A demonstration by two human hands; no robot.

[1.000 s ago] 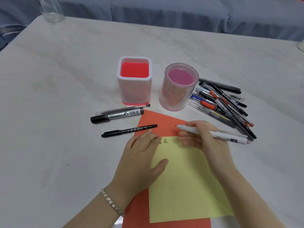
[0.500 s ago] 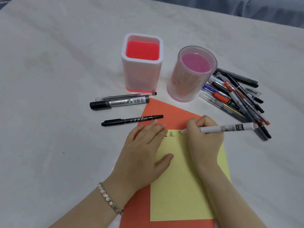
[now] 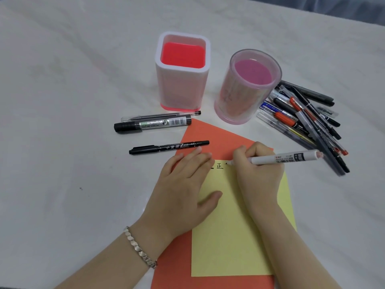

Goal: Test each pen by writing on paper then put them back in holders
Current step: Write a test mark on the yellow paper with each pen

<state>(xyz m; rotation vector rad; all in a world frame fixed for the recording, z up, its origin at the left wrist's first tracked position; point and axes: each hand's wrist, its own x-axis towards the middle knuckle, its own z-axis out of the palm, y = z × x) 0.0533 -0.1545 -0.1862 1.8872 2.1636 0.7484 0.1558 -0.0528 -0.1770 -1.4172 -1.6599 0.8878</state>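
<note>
The white pen (image 3: 285, 158) has come down from hovering over the orange sheet (image 3: 210, 138): a second ago its tip pointed clear of the yellow paper (image 3: 233, 236), and now it touches the top edge, just at 3 o'clock of the written character (image 3: 219, 165). Testing of this pen is probably beginning. The right hand (image 3: 257, 170) closes tightly around the pen. The left hand (image 3: 183, 188) lies flat and spread, pinning the paper. Both holders, square (image 3: 181, 86) and round (image 3: 245, 94), stand empty at 12 o'clock; untested pens (image 3: 308, 122) lie piled at 2 o'clock.
</note>
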